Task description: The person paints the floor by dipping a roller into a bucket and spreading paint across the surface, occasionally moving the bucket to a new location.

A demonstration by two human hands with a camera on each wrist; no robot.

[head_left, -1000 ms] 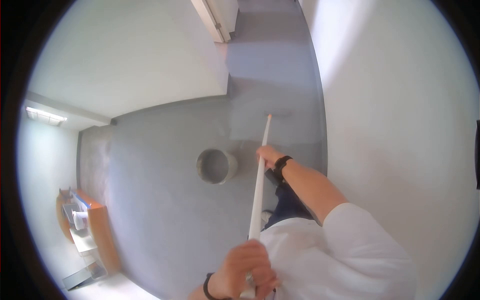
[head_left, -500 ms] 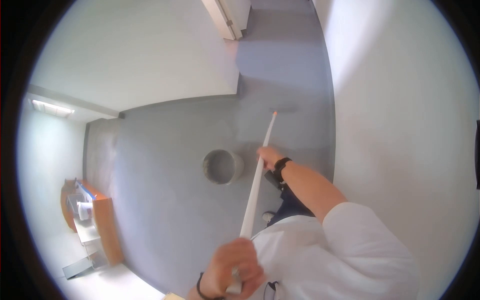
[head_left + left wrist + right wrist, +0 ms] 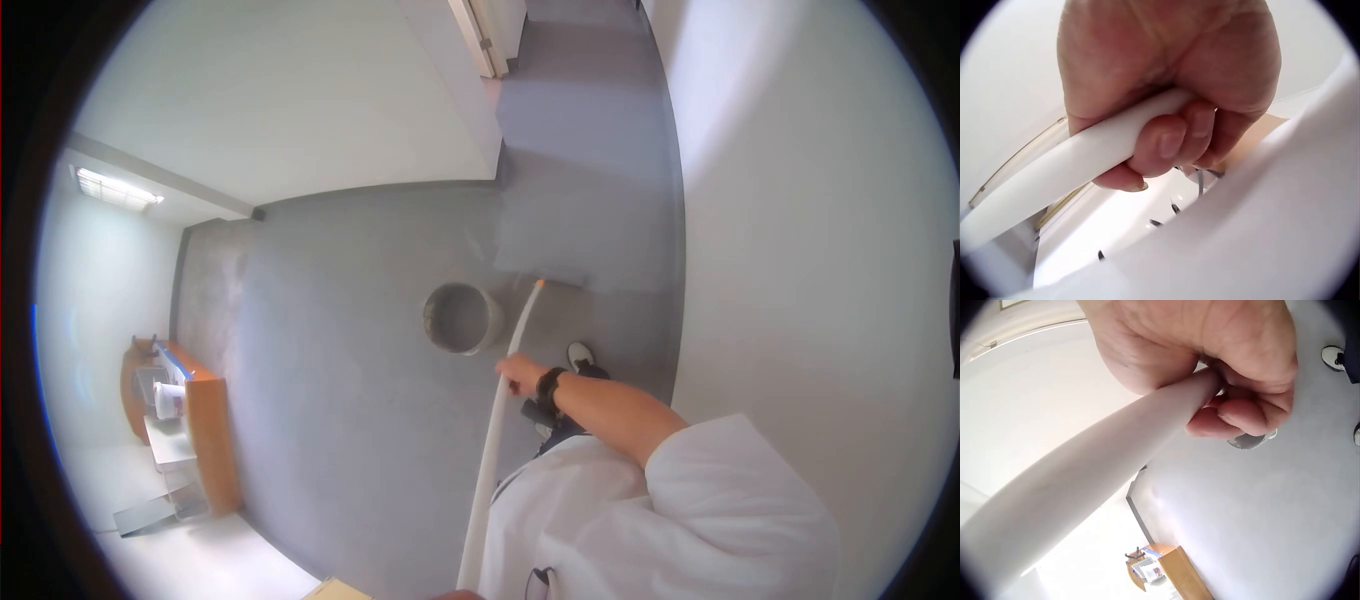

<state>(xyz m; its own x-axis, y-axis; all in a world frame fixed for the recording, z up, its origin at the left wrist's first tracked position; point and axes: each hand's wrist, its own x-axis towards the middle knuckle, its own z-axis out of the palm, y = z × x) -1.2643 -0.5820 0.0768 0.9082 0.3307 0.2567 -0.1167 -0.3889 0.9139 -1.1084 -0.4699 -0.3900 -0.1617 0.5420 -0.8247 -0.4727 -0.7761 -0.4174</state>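
A long white pole (image 3: 490,440) slants across the head view, with a grey paint roller (image 3: 565,281) at its far orange-tipped end, down on the grey floor. My right hand (image 3: 520,374) grips the pole partway along; the right wrist view shows its fingers curled round the shaft. Lower down, my left hand (image 3: 1172,81) wraps its fingers round the same pole, and only a sliver of it shows at the head view's bottom edge. A round bucket (image 3: 493,325) with grey contents stands on the floor, left of the roller.
A white wall (image 3: 800,260) runs along the right. At the left stands an orange-brown desk (image 3: 212,440) with a white tub (image 3: 169,400) on it. My shoe (image 3: 580,355) is just below the roller. Grey floor (image 3: 600,110) continues past a doorway.
The roller first moved slightly away, then came back toward my body. My right hand drew nearer with the pole, and my left hand dropped almost out of the head view.
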